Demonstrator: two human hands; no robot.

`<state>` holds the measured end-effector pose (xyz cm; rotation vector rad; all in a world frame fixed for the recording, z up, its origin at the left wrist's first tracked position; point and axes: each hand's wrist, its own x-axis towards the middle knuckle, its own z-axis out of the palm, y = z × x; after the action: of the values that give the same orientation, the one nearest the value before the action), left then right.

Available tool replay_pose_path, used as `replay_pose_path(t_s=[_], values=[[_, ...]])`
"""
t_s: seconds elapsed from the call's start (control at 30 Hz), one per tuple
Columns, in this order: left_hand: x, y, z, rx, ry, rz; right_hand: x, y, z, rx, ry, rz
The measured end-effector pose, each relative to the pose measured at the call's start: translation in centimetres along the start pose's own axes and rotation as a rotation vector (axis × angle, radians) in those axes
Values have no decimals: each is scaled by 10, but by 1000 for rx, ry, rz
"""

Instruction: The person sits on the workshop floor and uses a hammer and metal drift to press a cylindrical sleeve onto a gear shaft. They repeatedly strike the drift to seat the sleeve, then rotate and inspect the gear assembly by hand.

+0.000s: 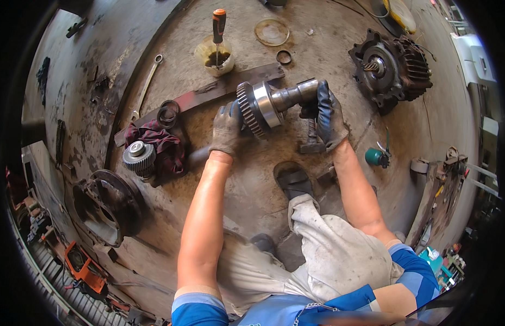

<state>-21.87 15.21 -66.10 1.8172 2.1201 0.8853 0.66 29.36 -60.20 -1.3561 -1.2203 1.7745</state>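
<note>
A metal gear shaft [270, 104] is held up in front of me, tilted, with a large toothed gear and a shiny collar at its left part. My left hand [228, 129], in a dark work glove, grips it at the gear end; the fingertips are partly hidden behind the gear. At the thinner right end, my gloved right hand [331, 118] holds the shaft between thumb and upright fingers. Beneath that hand stands a dark metal block with a rod [312, 138]. Left of my left hand, a smaller gear [138, 156] rests beside a dark red checked rag [161, 142].
A screwdriver [218, 27] stands in a cup of dark grease [217, 61]. A ribbed motor housing [396, 70] sits at far right, a round casting [105, 206] at left. A wrench [149, 81], rings [284, 57] and a green canister [376, 157] lie around.
</note>
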Motion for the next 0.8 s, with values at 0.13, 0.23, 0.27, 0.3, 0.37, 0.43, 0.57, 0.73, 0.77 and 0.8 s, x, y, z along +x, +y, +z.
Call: replay_pose_path(t_s=[0.13, 0.23, 0.27, 0.3, 0.37, 0.43, 0.57, 0.73, 0.77, 0.8], values=[[0, 0, -2, -26, -16, -8, 5, -2, -1, 13, -46, -24], [-1, 1, -4, -59, -38, -21, 6, 2, -3, 26, -56, -30], [-1, 1, -4, -68, -36, -24, 7, 3, -4, 30, -62, -38], [-2, 0, -4, -81, -21, -12, 6, 3, -5, 34, -69, -46], [-2, -1, -4, -70, -45, -31, 6, 3, -4, 34, -67, -49], [-3, -3, -4, -66, -47, -30, 6, 1, -3, 28, -64, -49], [-3, -4, -4, -60, -41, -19, 7, -1, -3, 15, -58, -28], [2, 3, -5, -12, -14, -6, 15, 1, -12, -28, -82, -32], [4, 6, -5, 3, -1, 6, 16, 1, -14, -37, -90, -23], [5, 8, -5, 16, 8, 13, 19, 2, -16, -48, -99, -14]])
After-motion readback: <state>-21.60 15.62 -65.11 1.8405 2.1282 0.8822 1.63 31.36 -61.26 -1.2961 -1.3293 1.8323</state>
